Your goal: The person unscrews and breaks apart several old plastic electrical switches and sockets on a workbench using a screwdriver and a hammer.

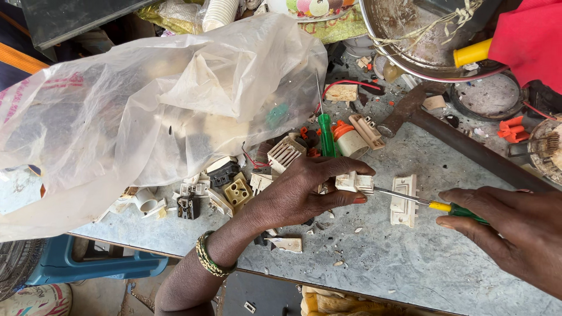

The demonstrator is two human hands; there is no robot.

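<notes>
Fingers of the left hand (298, 190) pinch a small cream plastic switch module (355, 182) against the mottled grey metal tabletop (398, 257), thumb below and fingertips over its top, so that it cannot twist. The right hand (509, 234), coming in from three o'clock, is closed around the green and yellow handle of a thin screwdriver (433, 205); the steel shaft runs level toward nine o'clock and its tip meets the right end of the module. Holding the part low on the bench gives the blade something firm to push against.

Just past the tip, at four o'clock from the module, lies a cream rectangular switch plate (404, 201), face up and apart from both hands. At nine o'clock a scatter of cream and black socket parts (228, 187) crowds the edge of a big crumpled clear plastic bag (152, 111). At twelve o'clock stand a green-handled tester (325, 131) and an orange-capped cream holder (350, 140); a hammer with a dark handle (462, 143) slants across at one o'clock.

Open room lies toward six o'clock, where bare tabletop runs to the near edge, carrying only chips and one small cream fragment (287, 244).
</notes>
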